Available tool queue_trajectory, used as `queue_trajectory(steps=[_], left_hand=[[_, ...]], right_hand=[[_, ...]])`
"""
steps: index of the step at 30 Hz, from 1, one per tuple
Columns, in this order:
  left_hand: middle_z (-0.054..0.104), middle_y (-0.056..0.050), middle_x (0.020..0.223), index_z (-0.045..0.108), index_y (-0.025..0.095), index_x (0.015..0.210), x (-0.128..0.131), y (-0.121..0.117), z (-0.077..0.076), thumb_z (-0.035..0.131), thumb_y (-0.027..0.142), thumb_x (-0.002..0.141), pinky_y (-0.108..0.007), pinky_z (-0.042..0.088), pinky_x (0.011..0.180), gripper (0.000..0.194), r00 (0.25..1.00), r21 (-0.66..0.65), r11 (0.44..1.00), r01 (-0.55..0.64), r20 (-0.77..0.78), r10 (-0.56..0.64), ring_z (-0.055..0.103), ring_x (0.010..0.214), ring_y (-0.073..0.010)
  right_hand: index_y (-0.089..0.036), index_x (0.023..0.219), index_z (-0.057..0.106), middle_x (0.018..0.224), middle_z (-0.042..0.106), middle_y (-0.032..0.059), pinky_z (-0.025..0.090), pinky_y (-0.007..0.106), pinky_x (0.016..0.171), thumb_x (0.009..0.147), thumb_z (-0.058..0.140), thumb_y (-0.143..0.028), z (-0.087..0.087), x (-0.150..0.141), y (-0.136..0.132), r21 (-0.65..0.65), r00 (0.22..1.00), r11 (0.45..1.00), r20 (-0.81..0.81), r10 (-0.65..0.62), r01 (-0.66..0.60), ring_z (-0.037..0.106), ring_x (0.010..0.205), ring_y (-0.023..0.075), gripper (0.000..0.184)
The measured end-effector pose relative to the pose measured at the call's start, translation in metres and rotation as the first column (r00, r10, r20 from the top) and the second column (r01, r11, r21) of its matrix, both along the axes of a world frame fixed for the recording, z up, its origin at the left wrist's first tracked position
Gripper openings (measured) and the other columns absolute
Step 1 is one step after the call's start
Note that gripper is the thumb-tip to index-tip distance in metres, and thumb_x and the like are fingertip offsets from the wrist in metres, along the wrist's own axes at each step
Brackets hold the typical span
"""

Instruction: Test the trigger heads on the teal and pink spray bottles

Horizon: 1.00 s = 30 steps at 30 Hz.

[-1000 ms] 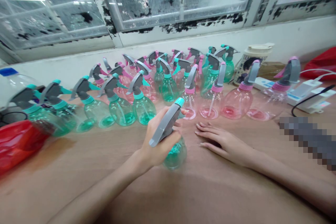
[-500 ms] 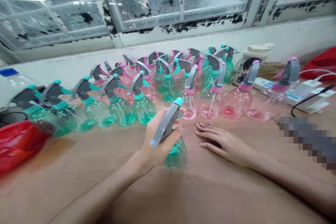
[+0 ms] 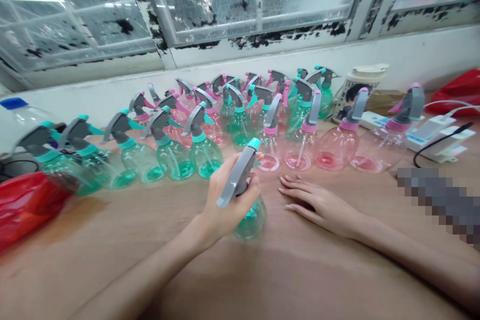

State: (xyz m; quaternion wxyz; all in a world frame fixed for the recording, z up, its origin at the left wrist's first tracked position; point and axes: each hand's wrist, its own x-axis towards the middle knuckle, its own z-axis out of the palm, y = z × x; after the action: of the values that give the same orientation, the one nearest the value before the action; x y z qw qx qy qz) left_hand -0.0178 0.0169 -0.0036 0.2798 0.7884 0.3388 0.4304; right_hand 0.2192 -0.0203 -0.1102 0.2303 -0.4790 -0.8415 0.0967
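Observation:
My left hand [image 3: 228, 200] is wrapped round the neck of a green spray bottle [image 3: 252, 222], just under its grey trigger head with a turquoise nozzle. The bottle stands upright or nearly so at the middle of the table; whether its base touches the wood I cannot tell. To its right, my right hand [image 3: 322, 205] lies palm down on the table [image 3: 300, 270], fingers stretched out and holding nothing. Just beyond that hand stand pink spray bottles [image 3: 337, 147]. Another green spray bottle [image 3: 205, 157] is behind my left hand, at the end of a row.
Several more green and pink spray bottles crowd the back of the table below the window. On the right are a patterned cup [image 3: 358, 90], a power strip [image 3: 438, 142] with cables and a blurred-out dark object [image 3: 442, 205]. A red plastic bag [image 3: 30, 207] lies at the left.
The trigger head in my left hand has turned or shifted very slightly to the right. My right hand stays where it was.

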Motion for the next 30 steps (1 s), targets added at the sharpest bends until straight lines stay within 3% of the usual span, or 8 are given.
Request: queue_trajectory(steps=[8,14,18,23,30], left_hand=[[0.062,-0.001,0.083,0.055,0.021,0.096,-0.001,0.0,-0.002,0.052,0.02,0.081,-0.032,0.052,0.074,0.015,1.0,-0.02,1.0,-0.024,-0.013,0.024,0.065,0.083,-0.018],[0.062,-0.001,0.083,0.055,0.021,0.101,0.0,0.0,-0.002,0.053,0.022,0.081,-0.031,0.052,0.072,0.02,1.0,-0.048,0.998,-0.03,-0.006,0.03,0.064,0.077,-0.0168],[0.065,-0.001,0.086,0.056,0.021,0.105,0.002,-0.002,0.0,0.055,0.023,0.082,-0.03,0.052,0.073,0.023,0.999,-0.062,0.998,-0.027,0.016,0.028,0.065,0.078,-0.0162],[0.064,-0.001,0.085,0.057,0.019,0.102,0.005,0.0,-0.004,0.06,0.028,0.082,-0.027,0.05,0.066,0.023,0.998,-0.09,0.996,-0.013,0.055,0.018,0.063,0.073,-0.0148],[0.063,-0.002,0.095,0.052,0.021,0.116,-0.004,-0.001,-0.004,0.066,0.032,0.081,-0.032,0.052,0.078,0.04,0.999,-0.066,0.997,0.037,0.007,-0.037,0.062,0.083,-0.0155]], right_hand=[[-0.022,0.132,0.056,0.142,0.054,0.01,0.042,0.048,0.108,0.097,0.048,-0.037,0.001,0.0,-0.003,0.033,1.0,0.999,-0.021,-0.002,0.003,0.046,0.133,0.0259,0.039],[-0.025,0.133,0.051,0.136,0.059,0.0093,0.048,0.048,0.101,0.094,0.053,-0.039,0.008,-0.009,-0.013,0.013,0.993,0.999,-0.113,-0.028,0.03,0.056,0.123,0.0266,0.042],[-0.026,0.138,0.043,0.133,0.059,0.0113,0.049,0.048,0.099,0.091,0.057,-0.041,0.023,-0.029,-0.019,0.038,0.981,0.999,-0.192,0.012,-0.005,0.057,0.121,0.028,0.051],[-0.021,0.14,0.033,0.136,0.055,0.0169,0.049,0.048,0.098,0.086,0.063,-0.049,0.047,-0.064,-0.015,0.188,0.953,0.981,-0.302,0.021,0.038,0.056,0.122,0.0305,0.067],[-0.021,0.132,0.04,0.129,0.058,0.0154,0.047,0.047,0.097,0.083,0.065,-0.049,0.06,-0.098,-0.009,0.236,0.936,0.97,-0.351,0.038,0.049,0.053,0.122,0.0312,0.061]])
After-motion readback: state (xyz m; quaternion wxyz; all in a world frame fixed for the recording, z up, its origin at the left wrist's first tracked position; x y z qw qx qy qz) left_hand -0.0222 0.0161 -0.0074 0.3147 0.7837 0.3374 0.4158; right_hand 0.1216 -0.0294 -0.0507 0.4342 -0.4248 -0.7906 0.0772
